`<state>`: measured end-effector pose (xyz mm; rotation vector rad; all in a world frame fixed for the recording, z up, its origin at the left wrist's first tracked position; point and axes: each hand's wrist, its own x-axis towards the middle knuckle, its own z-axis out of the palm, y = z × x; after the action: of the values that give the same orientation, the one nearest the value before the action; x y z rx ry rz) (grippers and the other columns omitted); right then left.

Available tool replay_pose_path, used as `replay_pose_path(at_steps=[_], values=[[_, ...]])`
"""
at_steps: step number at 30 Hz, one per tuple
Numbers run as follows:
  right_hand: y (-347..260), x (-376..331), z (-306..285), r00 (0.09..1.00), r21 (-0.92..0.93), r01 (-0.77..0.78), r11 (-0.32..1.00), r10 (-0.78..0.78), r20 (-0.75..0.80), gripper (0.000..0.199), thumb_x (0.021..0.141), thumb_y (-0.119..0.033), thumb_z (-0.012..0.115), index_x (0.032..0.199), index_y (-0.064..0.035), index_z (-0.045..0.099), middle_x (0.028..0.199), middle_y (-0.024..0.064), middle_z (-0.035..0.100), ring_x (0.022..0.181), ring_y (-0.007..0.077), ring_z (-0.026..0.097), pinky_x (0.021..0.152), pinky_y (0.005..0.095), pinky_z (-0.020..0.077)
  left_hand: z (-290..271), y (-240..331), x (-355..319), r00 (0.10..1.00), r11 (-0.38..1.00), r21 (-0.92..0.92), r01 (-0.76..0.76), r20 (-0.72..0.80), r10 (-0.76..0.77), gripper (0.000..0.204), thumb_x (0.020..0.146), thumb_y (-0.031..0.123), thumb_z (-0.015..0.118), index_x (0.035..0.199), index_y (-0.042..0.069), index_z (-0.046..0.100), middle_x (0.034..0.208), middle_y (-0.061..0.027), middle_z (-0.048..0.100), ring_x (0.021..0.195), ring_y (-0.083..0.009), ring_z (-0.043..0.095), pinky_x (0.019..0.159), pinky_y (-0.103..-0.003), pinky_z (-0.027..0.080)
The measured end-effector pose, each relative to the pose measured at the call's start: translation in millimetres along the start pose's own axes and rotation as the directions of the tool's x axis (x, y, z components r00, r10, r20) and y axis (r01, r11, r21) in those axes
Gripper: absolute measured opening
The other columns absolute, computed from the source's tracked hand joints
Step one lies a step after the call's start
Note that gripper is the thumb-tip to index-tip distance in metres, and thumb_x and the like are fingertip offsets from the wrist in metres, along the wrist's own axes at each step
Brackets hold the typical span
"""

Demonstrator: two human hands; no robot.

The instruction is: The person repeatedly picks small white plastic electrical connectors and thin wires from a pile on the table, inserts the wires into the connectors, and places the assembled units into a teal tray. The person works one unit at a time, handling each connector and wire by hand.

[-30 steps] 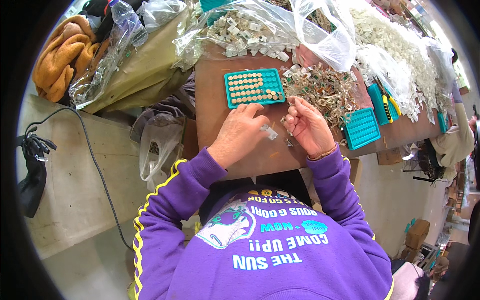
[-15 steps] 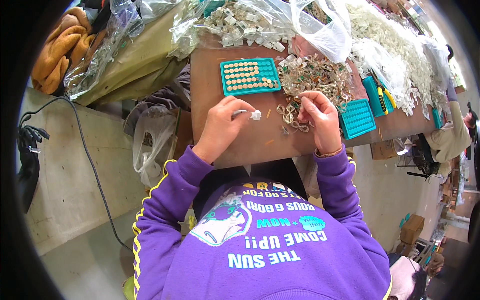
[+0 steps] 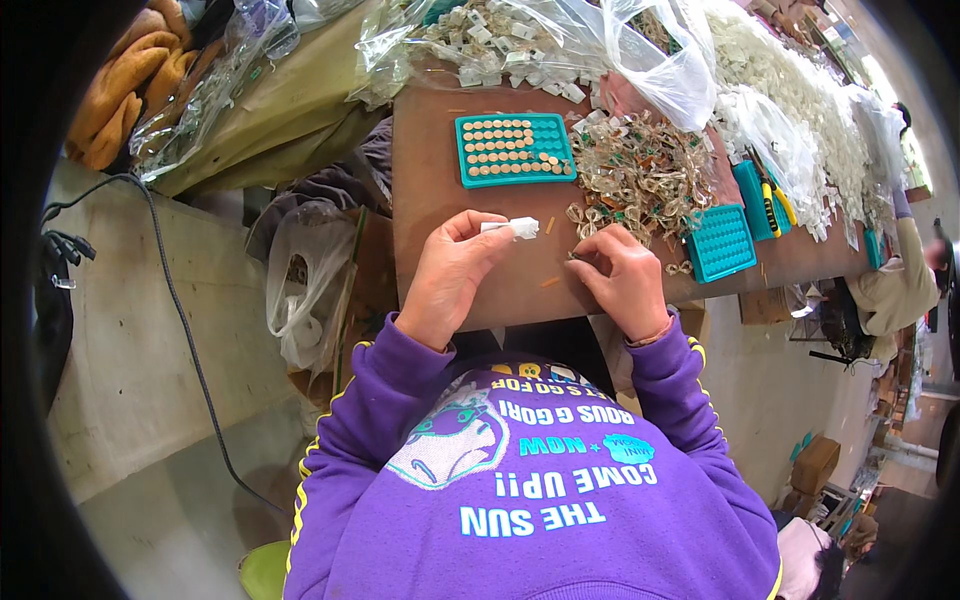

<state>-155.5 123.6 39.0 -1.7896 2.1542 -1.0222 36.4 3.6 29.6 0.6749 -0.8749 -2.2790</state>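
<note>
My left hand pinches a small white plastic piece between thumb and fingertips; it points to the right, above the brown tabletop. To the right of it, my right hand is closed, with thumb and forefinger together. Something tiny and dark shows at those fingertips, too small to name. The two hands are apart. Beyond them lies a teal tray with rows of round beige discs. A heap of looped clear-and-brown strands sits just past my right hand.
An unfilled teal tray lies at the right, beside yellow-handled pliers on a teal block. Small white pieces and plastic bags cover the far side. Thin orange strips lie between my hands. Another person is at far right.
My right hand has drawn nearer and to the left, away from the loops, its fingers now pinched. My left hand has shifted right and slightly nearer; more of the white piece shows.
</note>
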Motion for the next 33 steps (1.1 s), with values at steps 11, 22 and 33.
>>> replay_pose_path(at_steps=[11,22,33], values=[[-6,29,-9,0.932,0.778,-0.348,0.522,0.279,0.230,0.015,0.091,-0.005,0.067,0.104,0.0019,0.063,0.092,0.0054,0.068,0.083,0.0087,0.061,0.076,0.0211,0.0480,-5,-1,2,0.998,0.956,-0.285,0.065,0.040,-0.056,0.013,0.093,0.008,0.061,0.105,0.003,0.061,0.114,-0.0120,0.065,0.104,-0.0182,0.063,0.093,-0.033,0.051],[-7,19,3,0.984,0.265,-0.011,0.964,0.058,-0.170,0.017,0.077,-0.005,0.077,0.090,-0.0024,0.068,0.085,0.0039,0.069,0.063,0.0090,0.055,0.058,0.0242,0.0456,2,-7,23,0.515,-0.418,0.733,-0.537,0.677,0.526,0.012,0.073,0.007,0.069,0.084,0.009,0.064,0.109,-0.0035,0.065,0.110,-0.0260,0.060,0.094,-0.040,0.050],[-15,18,-11,0.984,0.450,0.035,0.892,0.048,-0.173,0.019,0.083,-0.007,0.074,0.100,-0.0009,0.068,0.090,0.0068,0.069,0.079,0.0115,0.062,0.073,0.0247,0.0495,-1,3,22,0.778,0.589,0.565,-0.578,0.163,0.607,0.018,0.082,-0.013,0.056,0.089,0.003,0.054,0.121,-0.0186,0.065,0.104,-0.0250,0.066,0.086,-0.030,0.053]])
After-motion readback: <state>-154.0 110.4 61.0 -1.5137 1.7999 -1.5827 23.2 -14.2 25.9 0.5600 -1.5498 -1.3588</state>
